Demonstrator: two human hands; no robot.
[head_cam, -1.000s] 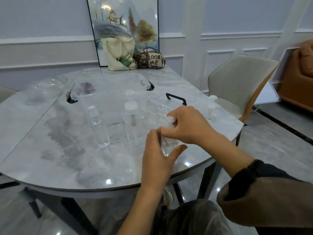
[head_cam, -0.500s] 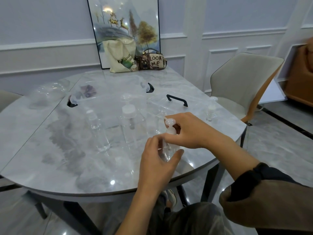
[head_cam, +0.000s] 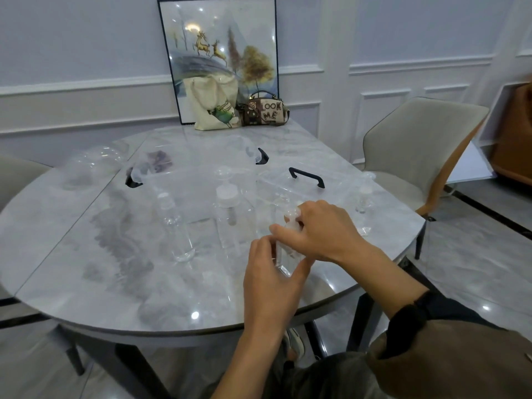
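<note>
Both hands are on a little clear pump bottle (head_cam: 285,256), sitting around 5 o'clock on the worktop (head_cam: 100,269), close to the near edge. I can't tell if its base actually touches the surface. The left hand (head_cam: 273,275) comes from 7 o'clock, with thumb and fingers curled round the body. The right hand (head_cam: 322,231) reaches in from 3 o'clock and pinches the pump top. A bigger pump bottle (head_cam: 230,223) stands near at its 10 o'clock, and a slim bottle (head_cam: 175,234) is further out at 9. Both are upright.
</note>
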